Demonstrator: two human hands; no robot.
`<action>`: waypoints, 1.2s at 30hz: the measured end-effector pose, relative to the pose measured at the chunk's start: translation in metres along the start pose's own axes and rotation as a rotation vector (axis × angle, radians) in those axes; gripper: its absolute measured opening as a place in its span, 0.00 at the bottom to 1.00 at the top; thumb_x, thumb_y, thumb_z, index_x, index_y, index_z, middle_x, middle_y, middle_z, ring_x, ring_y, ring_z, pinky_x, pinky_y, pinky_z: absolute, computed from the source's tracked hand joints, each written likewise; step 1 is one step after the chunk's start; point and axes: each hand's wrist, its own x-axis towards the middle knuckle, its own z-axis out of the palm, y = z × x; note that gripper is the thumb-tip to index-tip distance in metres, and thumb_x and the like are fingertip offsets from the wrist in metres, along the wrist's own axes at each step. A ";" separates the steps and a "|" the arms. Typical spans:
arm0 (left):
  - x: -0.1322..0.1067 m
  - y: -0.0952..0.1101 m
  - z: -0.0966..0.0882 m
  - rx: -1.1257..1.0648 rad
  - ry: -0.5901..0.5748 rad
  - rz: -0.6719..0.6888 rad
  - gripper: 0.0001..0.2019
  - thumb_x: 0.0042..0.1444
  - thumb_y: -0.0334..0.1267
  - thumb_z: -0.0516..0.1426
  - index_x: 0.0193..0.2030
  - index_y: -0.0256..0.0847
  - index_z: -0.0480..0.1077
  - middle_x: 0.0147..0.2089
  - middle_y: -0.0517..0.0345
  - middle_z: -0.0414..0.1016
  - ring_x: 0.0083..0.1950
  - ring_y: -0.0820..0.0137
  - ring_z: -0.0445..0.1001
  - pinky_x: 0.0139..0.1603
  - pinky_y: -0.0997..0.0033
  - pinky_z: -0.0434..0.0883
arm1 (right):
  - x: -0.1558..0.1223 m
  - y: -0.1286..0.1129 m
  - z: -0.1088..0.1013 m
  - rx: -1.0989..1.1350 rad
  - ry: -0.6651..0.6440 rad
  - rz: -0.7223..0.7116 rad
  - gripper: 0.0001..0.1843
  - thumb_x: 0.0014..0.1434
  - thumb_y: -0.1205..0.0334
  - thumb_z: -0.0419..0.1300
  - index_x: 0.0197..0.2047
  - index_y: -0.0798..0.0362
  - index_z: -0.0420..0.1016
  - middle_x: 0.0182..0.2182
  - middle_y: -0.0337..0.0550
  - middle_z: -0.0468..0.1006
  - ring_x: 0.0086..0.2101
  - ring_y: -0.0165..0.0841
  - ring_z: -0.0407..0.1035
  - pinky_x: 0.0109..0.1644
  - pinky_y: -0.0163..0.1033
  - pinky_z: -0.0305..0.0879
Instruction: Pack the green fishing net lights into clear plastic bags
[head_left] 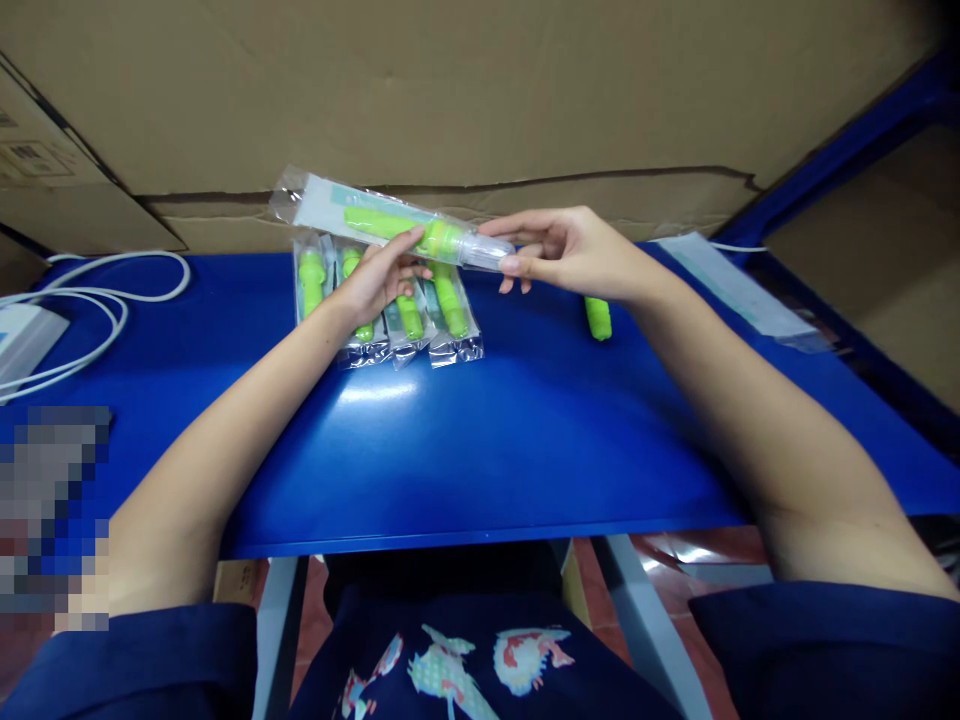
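Observation:
Both my hands hold up a bagged green stick-shaped item [382,225] above the table, tilted slightly down to the right. It has a bright green body and a clear or whitish right end, inside a clear bag with a white and pale green backing; its exact kind is unclear. My left hand [375,278] is closed on the bag's lower edge, thumb on top. At the right end, my right hand [574,250] pinches the bag between thumb and fingers. Below lie several similar bagged green items [450,305] side by side, partly hidden by my left hand.
A loose green piece [598,318] lies under my right wrist, partly covered. A flat white and pale green sleeve [739,285] rests at the right on the blue table [480,450]. White cables [112,290] loop at the left. Cardboard [480,90] stands behind.

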 end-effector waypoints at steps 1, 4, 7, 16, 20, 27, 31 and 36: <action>0.000 -0.001 0.000 0.013 -0.007 0.010 0.16 0.67 0.50 0.65 0.50 0.39 0.75 0.45 0.50 0.83 0.39 0.71 0.84 0.26 0.81 0.66 | 0.000 0.001 0.000 -0.019 -0.020 -0.018 0.29 0.41 0.58 0.85 0.46 0.49 0.82 0.36 0.42 0.85 0.29 0.34 0.78 0.25 0.37 0.75; -0.001 -0.003 0.000 0.092 -0.045 0.045 0.20 0.65 0.54 0.66 0.49 0.37 0.74 0.44 0.50 0.82 0.39 0.71 0.84 0.26 0.81 0.67 | 0.000 0.005 -0.002 -0.143 -0.088 -0.106 0.31 0.43 0.48 0.84 0.48 0.49 0.82 0.36 0.42 0.85 0.28 0.33 0.77 0.27 0.37 0.75; -0.003 -0.003 0.001 0.200 -0.078 0.084 0.20 0.64 0.52 0.68 0.47 0.35 0.74 0.45 0.49 0.82 0.38 0.72 0.83 0.27 0.80 0.68 | -0.001 0.009 -0.004 -0.347 -0.100 -0.164 0.34 0.48 0.40 0.80 0.51 0.50 0.80 0.40 0.46 0.85 0.32 0.35 0.78 0.35 0.40 0.77; -0.004 -0.005 -0.003 0.304 -0.172 0.147 0.24 0.57 0.56 0.72 0.42 0.36 0.74 0.40 0.51 0.81 0.38 0.71 0.80 0.25 0.77 0.65 | -0.001 0.016 -0.003 -0.825 -0.073 -0.322 0.24 0.66 0.43 0.68 0.59 0.48 0.76 0.50 0.52 0.79 0.41 0.43 0.76 0.52 0.53 0.75; -0.004 -0.003 -0.003 0.307 -0.198 0.153 0.27 0.54 0.59 0.73 0.40 0.36 0.74 0.37 0.52 0.80 0.36 0.71 0.79 0.24 0.77 0.64 | -0.005 0.013 0.000 -0.923 -0.046 -0.364 0.27 0.68 0.44 0.66 0.63 0.48 0.74 0.57 0.54 0.77 0.44 0.45 0.76 0.54 0.53 0.73; -0.007 0.001 -0.004 0.354 -0.242 0.121 0.28 0.51 0.59 0.74 0.41 0.36 0.74 0.35 0.53 0.78 0.36 0.70 0.79 0.25 0.76 0.66 | -0.007 0.012 0.005 -0.947 -0.125 -0.311 0.31 0.66 0.42 0.68 0.64 0.50 0.74 0.55 0.54 0.81 0.47 0.47 0.77 0.51 0.50 0.70; -0.008 0.001 -0.006 0.370 -0.287 0.115 0.35 0.44 0.66 0.74 0.42 0.36 0.74 0.37 0.53 0.80 0.37 0.70 0.78 0.27 0.76 0.67 | -0.007 0.010 0.006 -0.965 -0.156 -0.254 0.29 0.66 0.41 0.68 0.62 0.50 0.76 0.46 0.50 0.85 0.43 0.46 0.78 0.45 0.45 0.68; -0.009 0.002 -0.008 0.403 -0.313 0.073 0.36 0.41 0.62 0.77 0.44 0.37 0.73 0.42 0.51 0.81 0.41 0.67 0.80 0.31 0.74 0.71 | -0.008 0.005 0.012 -1.020 -0.184 -0.187 0.28 0.63 0.40 0.70 0.58 0.49 0.80 0.41 0.45 0.86 0.41 0.44 0.79 0.40 0.42 0.64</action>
